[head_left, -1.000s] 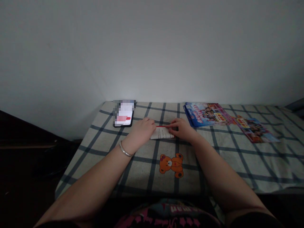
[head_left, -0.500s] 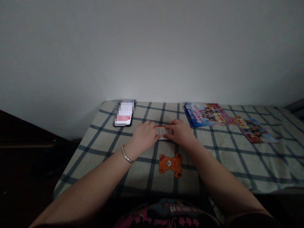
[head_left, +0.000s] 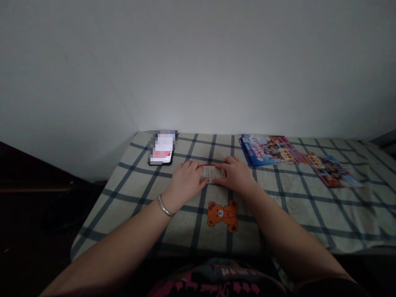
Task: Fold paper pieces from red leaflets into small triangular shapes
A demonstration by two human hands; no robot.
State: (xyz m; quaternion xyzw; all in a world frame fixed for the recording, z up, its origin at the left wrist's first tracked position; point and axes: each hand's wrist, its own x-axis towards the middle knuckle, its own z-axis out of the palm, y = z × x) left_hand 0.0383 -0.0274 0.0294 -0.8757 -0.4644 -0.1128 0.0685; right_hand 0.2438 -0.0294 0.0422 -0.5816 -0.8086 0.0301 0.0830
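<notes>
A small piece of printed paper, white with a red far edge, lies on the checked cloth between my hands; it looks folded. At its left end my left hand, a silver bangle on the wrist, has fingers at the far edge and the thumb at the near edge. My right hand grips the right end the same way, thumb in front and index finger along the red edge. Fingers partly cover both ends of the paper. Just below it, an orange bear picture shows on the cloth.
A phone with a lit, blurred screen lies at the back left. Colourful flyers are stacked at the back right, and another flyer lies beside them. The checked tablecloth reaches a grey wall behind.
My left-hand fingers have shifted slightly nearer along the paper, and my right thumb has moved a little. The paper stays in about the same spot.
</notes>
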